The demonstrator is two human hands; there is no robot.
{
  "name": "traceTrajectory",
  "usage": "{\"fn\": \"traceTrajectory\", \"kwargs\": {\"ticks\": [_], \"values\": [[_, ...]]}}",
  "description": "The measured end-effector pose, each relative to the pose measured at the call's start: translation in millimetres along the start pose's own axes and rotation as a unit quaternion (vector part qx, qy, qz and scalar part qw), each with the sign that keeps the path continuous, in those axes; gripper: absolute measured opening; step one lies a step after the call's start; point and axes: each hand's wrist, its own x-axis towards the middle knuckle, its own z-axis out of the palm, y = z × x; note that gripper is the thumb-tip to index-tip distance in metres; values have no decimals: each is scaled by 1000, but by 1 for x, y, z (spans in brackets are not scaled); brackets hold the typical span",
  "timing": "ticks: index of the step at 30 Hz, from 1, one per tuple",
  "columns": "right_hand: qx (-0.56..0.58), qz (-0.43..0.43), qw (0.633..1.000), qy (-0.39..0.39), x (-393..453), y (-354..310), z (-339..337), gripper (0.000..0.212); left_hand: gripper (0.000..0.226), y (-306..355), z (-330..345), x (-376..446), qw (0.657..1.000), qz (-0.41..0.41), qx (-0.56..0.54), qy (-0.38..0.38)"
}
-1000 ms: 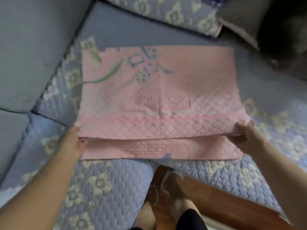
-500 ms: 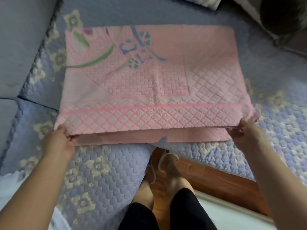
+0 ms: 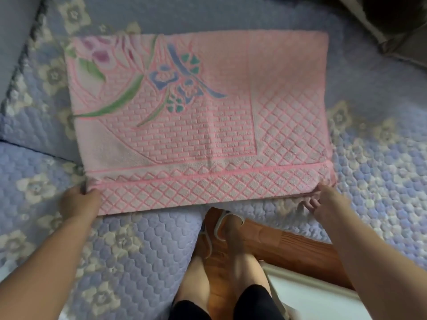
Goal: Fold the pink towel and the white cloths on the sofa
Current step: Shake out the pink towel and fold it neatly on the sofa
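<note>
A sofa covered in a lilac quilted throw with pale flowers fills most of the view. On its seat the pink towel lies flat and folded, its near edge running along the front of the seat, its flower print toward the far left. The left hand rests at the towel's near left corner, thumb on top of the cloth and fingers at the edge; whether its grip pinches the corner cannot be told. The right hand sits at the near right corner, fingers spread and loose, touching the edge without holding it. Below, bare legs and a white sandal stand on the wooden floor.
</note>
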Motion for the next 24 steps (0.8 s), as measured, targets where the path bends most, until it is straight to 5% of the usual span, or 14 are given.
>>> {"fn": "traceTrajectory", "kwargs": {"ticks": [3, 5, 11, 13, 16, 19, 24], "values": [[93, 21, 994, -56, -6, 12, 10, 12, 55, -3, 3, 20, 998, -11, 13, -54], [159, 31, 983, -88, -7, 23, 14, 16, 56, -3, 4, 23, 997, -22, -16, -75], [207, -35, 961, -178, -18, 17, -19, 22, 51, -31, -27, -9, 954, -7, -269, -132], [183, -63, 970, -150, -21, 13, -32, 33, 62, -52, -37, -18, 973, 21, -211, -89], [165, -37, 981, -96, -21, 12, -43, 13, 46, -60, -36, -42, 990, 96, -54, -83], [161, 12, 982, -100, -29, 11, -35, 9, 40, -61, -19, -55, 990, 74, -66, -102], [188, 70, 966, -165, -54, 18, -14, 43, 53, -89, 4, -54, 975, -35, -154, -153]]}}
